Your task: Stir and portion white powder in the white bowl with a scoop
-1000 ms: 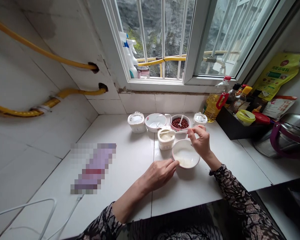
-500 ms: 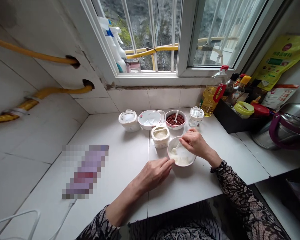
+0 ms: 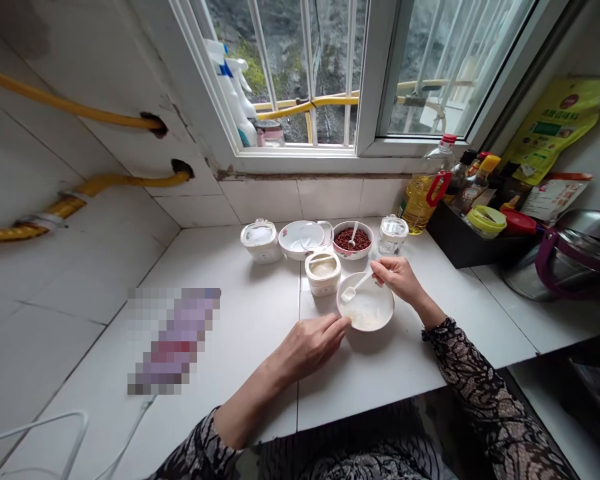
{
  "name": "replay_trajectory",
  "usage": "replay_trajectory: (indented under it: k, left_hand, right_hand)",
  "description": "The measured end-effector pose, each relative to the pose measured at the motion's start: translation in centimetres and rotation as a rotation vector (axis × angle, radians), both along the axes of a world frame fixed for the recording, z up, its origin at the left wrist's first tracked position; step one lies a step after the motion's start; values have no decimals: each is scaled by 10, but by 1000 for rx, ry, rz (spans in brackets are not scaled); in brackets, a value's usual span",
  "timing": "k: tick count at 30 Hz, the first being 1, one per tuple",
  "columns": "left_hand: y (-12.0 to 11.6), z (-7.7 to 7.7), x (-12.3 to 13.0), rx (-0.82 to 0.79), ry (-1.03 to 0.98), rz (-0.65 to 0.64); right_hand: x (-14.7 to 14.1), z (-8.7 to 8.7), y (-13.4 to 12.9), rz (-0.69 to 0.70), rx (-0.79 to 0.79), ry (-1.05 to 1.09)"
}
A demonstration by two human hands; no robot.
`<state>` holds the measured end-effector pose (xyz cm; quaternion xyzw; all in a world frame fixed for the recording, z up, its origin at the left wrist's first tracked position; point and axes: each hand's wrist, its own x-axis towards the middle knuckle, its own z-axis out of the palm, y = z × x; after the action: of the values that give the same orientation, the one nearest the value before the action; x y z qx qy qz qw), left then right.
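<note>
A white bowl (image 3: 377,310) with a pale, whitish substance at its bottom stands near the counter's front. My left hand (image 3: 313,343) pinches the bowl's left rim between thumb and fingers. Over the bowl, my right hand (image 3: 396,277) grips the handle of a small white spoon (image 3: 349,294), whose head is above the left part of the bowl. Just left of the bowl sits an open white container (image 3: 323,283) with pale contents. Behind it, a bowl of red beans (image 3: 353,241) has another white spoon in it.
An empty-looking bowl (image 3: 300,240) and two lidded containers (image 3: 261,250) (image 3: 392,235) stand along the back. At the right are an oil bottle (image 3: 423,193), a black box (image 3: 453,237) of seasonings and a metal pot (image 3: 525,267). A blurred purple object (image 3: 180,340) lies left.
My right hand has moved slightly right, and the spoon's head has risen from the pale substance. My left hand stays on the bowl's rim. The view has shifted slightly.
</note>
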<state>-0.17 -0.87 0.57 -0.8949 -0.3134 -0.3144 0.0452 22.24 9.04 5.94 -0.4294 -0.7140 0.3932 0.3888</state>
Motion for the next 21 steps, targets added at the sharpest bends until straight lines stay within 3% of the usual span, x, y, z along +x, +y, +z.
replay_trajectory:
  k: [15,21]
  left_hand:
    - [1,1,1,11,-6,-3]
    - [1,0,1,-5,-8,-8]
  right_hand:
    - [1,-4,11,26,-316,281]
    - [-12,2,9,-21,-265,298]
